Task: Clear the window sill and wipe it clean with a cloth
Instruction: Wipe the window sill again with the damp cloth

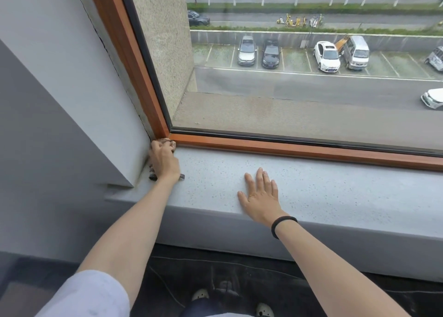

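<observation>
Looks like the wiping stage. Left hand grips the bunched cloth, pressed into the sill's far left corner. Right hand lies flat, fingers straight, holding nothing. Next up, probably: drag the cloth rightwards.

A thick black elastic band circles the wrist just behind the right hand. Both forearms are bare. Far back from the left hand, a loose pale lilac-white short sleeve covers the upper arm. Between the arms show dark blue trousers and pale perforated clog shoes.
</observation>
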A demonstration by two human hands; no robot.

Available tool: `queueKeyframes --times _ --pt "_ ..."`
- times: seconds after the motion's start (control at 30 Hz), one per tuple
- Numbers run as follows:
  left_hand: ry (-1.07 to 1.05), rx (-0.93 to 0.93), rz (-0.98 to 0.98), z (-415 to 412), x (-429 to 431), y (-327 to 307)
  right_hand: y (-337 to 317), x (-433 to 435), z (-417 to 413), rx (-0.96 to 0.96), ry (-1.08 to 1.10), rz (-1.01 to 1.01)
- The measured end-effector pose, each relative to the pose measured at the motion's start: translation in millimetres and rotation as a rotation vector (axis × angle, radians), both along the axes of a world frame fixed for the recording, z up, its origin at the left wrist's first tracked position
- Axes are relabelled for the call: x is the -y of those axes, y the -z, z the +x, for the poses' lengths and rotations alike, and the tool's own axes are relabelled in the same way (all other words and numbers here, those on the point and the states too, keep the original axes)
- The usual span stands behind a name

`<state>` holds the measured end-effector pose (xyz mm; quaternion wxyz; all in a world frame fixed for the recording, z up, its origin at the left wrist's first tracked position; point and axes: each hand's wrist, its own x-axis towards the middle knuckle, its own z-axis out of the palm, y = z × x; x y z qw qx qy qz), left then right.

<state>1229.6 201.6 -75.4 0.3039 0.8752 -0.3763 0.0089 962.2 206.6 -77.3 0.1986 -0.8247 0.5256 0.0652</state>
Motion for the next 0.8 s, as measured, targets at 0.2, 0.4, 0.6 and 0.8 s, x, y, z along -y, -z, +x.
queueKeyframes --times 0.2,0.4,0.6,0.8 --pt "-0.292 -0.38 -0.059 -10 25 -19 -2 -2 -1 0.004 -0.004 0.006" --pt "-0.279 -0.482 -0.151 -56 35 -18 -1 -3 -2 0.061 -0.004 0.01" --pt "-0.254 -0.52 -0.158 -123 50 -16 -3 -6 -30 0.166 0.009 -0.167" --pt "-0.188 -0.574 -0.17 -214 76 -25 -7 15 -104 0.141 0.111 -0.282"
